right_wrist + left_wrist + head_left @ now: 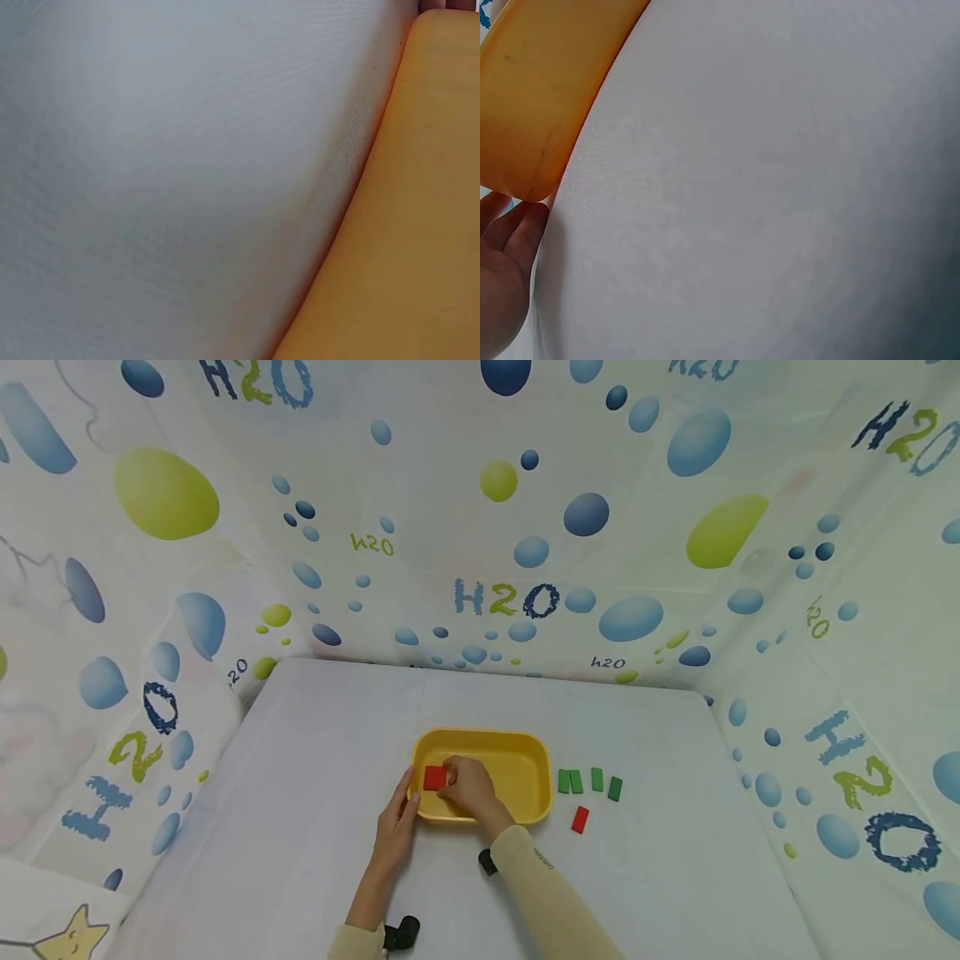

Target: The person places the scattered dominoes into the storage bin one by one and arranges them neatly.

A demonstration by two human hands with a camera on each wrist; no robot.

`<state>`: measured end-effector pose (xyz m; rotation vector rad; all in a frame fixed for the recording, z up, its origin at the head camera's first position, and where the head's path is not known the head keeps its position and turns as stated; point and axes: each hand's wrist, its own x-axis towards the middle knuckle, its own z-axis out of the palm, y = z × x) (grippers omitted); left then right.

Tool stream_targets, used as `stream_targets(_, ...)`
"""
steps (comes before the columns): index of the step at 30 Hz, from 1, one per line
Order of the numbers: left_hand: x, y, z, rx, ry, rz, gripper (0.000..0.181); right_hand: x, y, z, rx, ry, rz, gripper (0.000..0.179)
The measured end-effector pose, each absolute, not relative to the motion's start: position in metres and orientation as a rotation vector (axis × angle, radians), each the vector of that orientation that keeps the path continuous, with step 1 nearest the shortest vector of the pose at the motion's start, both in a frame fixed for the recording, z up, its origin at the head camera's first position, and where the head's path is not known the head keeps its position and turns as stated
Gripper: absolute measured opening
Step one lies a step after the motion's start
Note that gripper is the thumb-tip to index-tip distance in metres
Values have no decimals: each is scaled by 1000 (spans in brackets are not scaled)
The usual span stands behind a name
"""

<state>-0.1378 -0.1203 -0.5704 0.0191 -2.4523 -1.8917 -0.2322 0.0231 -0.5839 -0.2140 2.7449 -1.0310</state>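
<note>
A yellow tray (529,745) lies on the white table in the head view. Inside its left part sits a red block (433,778), partly hidden by my right hand (470,787), whose thumb and index finger pinch its right side. My left hand (396,829) rests against the tray's left wall with fairly straight fingers. The left wrist view shows those fingertips (534,217) touching the tray's corner. From the right wrist only the tray's outer side (427,195) and a bit of fingers at the top edge appear.
Right of the tray lie several green blocks (597,778) in a loose row. A single red block (580,820) lies in front of them. A patterned sheet (450,527) hangs behind and beside the table (315,718). Black wrist mounts (402,933) are on both arms.
</note>
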Motion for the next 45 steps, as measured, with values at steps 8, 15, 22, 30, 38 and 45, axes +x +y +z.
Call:
stream_targets(8,-139,-120,-571,30,-2457,-1893,50,-232,24,-583,-226,2748,-1017,47)
stream_targets(15,-143,-122,-582,11,-2436,-1898,51,-233,24,-584,-210,2743,-1033,49)
stream_targets(22,-152,-123,-616,27,-2425,-1859,50,-233,26,-584,-202,2727,-1109,51)
stream_targets(30,-151,-124,-611,31,-2415,-1907,51,-230,37,-573,-180,2682,-1328,48)
stream_targets(38,-151,-123,-616,31,-2416,-1883,51,-217,64,-558,-272,2726,-1509,50)
stream_targets(45,-151,-122,-615,64,-2422,-1899,51,-200,90,-546,-240,2790,-1611,53)
